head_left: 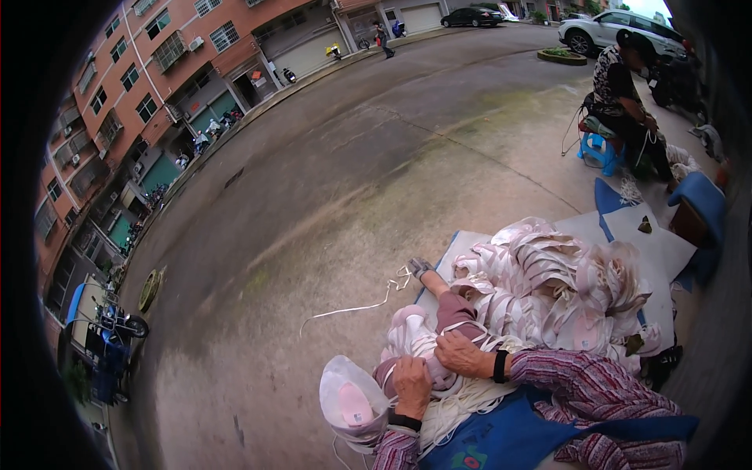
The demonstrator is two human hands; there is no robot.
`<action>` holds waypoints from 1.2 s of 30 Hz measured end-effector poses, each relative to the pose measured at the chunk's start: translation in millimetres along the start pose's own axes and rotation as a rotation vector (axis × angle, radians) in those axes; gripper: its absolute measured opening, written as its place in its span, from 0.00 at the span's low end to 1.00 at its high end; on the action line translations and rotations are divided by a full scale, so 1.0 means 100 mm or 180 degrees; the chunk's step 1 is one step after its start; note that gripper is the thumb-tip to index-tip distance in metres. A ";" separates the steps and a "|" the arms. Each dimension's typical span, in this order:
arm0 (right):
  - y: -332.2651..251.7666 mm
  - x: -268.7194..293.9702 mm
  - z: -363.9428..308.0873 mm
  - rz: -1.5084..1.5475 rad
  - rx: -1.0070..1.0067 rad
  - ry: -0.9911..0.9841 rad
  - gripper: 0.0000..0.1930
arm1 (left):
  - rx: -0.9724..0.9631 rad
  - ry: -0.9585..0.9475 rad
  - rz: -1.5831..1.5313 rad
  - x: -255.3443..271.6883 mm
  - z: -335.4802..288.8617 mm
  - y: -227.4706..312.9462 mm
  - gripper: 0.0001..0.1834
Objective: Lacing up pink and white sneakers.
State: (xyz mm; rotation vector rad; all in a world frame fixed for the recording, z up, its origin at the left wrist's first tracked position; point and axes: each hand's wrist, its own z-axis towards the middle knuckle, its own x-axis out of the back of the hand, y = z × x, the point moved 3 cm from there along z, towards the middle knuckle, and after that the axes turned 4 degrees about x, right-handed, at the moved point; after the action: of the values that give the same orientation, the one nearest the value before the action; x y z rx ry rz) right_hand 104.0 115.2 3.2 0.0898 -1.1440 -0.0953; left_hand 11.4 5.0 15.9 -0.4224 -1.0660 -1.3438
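Grips number two: left hand [411, 382], right hand [464, 354], fingers curled near many cords [460, 406], closure and contents unclear.

Leftward passage from left hand [411, 384] over concrete [235, 376], skirting the pale rounded piece [345, 376] just beside it; beyond right hand [464, 354], heaped pink-and-white shoe pieces [540, 274] block the way, loose white laces [462, 411] crowding below.

Over on the right, a pale sheet [666, 244] with a blue edge bears a big heap of pink-and-white shoe pieces [540, 274], and a small dark scrap [645, 225] lies toward its far right. Left of it, a loose white lace [345, 311] trails across the concrete ground [258, 368]; farther off stands a blue stool [598, 153].
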 end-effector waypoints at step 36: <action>-0.21 0.28 0.14 0.4909 -0.1248 0.0467 0.08 | 0.1802 -0.0111 -0.2724 0.65 -0.31 0.46 0.06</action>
State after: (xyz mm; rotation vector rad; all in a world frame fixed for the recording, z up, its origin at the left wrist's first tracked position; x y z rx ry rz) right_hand 102.6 90.7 32.0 -1.1071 -0.7773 1.0330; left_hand 57.1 -45.6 67.8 0.4963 -1.6843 -1.6606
